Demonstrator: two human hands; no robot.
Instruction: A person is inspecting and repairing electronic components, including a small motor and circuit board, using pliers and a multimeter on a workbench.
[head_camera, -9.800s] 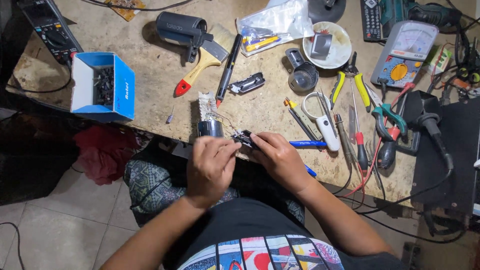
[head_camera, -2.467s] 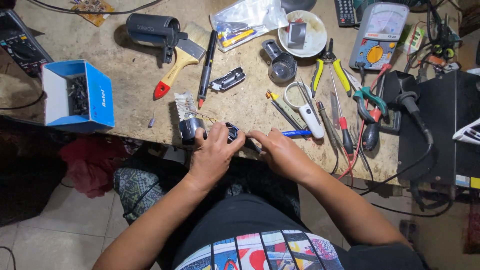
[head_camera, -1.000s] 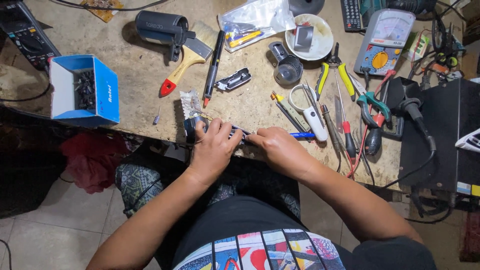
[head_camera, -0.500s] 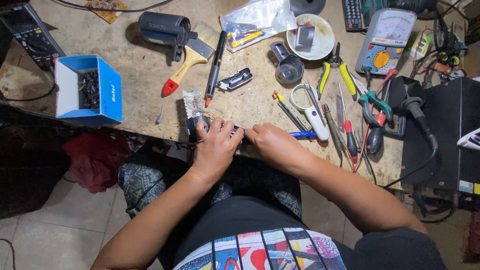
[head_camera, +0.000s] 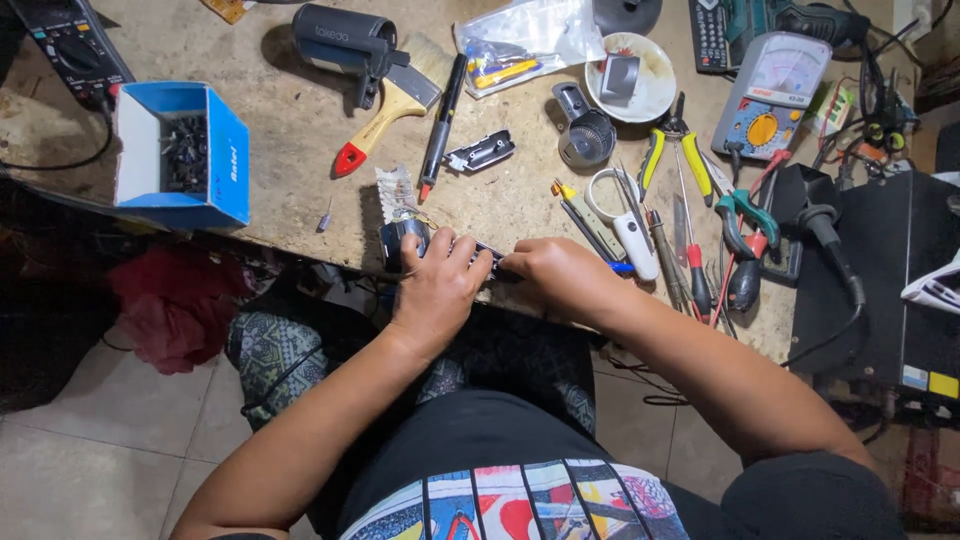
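Left hand (head_camera: 435, 290): rested at the near edge of the bench (head_camera: 300, 140), fingers (head_camera: 462, 252) curled and pressed together over a small dark device (head_camera: 405, 240), of which only the dark rounded end showed beside the knuckles; a thin dark strip (head_camera: 490, 255) ran from under the hand toward the other hand.
Right hand (head_camera: 560, 280): lay just beside the left, at the same edge, fingers closed in a pinch on the far end of the strip; the tips themselves were hidden, so the exact grip could not be told.
Small dark device: sat on the bench edge directly in front of the person, a crumpled silvery scrap (head_camera: 397, 192) touching it on the far side.
Blue cardboard box (head_camera: 190, 150): stood well to the left, open, holding small dark parts.
Paintbrush (head_camera: 385, 115): lay beyond the hands, yellow handle with red tip, near a dark cylindrical tool (head_camera: 340, 35); a black pen-like probe (head_camera: 443, 120) lay beside it.
White-handled scissors (head_camera: 625, 215), yellow-handled pliers (head_camera: 675, 155), green-handled cutters (head_camera: 745, 215) and screwdrivers (head_camera: 690, 260): clustered to the right of the hands.
Analogue meter (head_camera: 772, 95): lay at the far right, beside a white dish (head_camera: 655, 95); a clear plastic bag (head_camera: 525, 40) lay at the far edge.
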